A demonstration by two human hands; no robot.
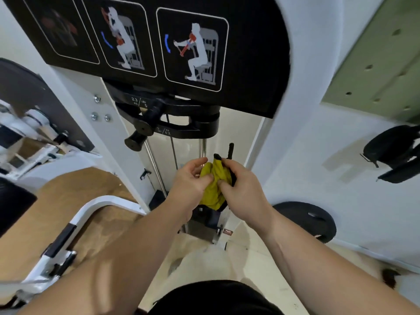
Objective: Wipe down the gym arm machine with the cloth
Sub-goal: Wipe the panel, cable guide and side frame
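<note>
1. The cloth point(212, 188), yellow and bunched, sits between both hands at the centre of the view, in front of the lower middle of the gym arm machine point(113, 133).
2. The left hand point(192, 181) pinches the left side of the cloth: the thumb presses into the fabric and the fingers curl over its upper edge.
3. The right hand point(242, 189) grips the right side, its fingers folded round the fabric and its thumb on the near face.
4. The cloth fills the gap between the two grips. Its crumpled lower end hangs below the hands, and a dark strip shows at its top edge.
5. Whether the cloth touches the machine cannot be told.
6. Above the hands, a black placard point(250, 64) carries white-outlined exercise diagrams. Beneath it projects a black lever point(145, 130) marked with weight figures.
7. Metal guide rods point(156, 169) run down behind the hands, and a black pin handle point(231, 150) stands just beyond the right hand.
8. To the right, a black weight plate point(306, 219) lies by the white wall. A green perforated panel point(381, 60) occupies the far right corner.
9. To the left, a white frame bar point(91, 211) crosses a brown floor point(75, 194).
</note>
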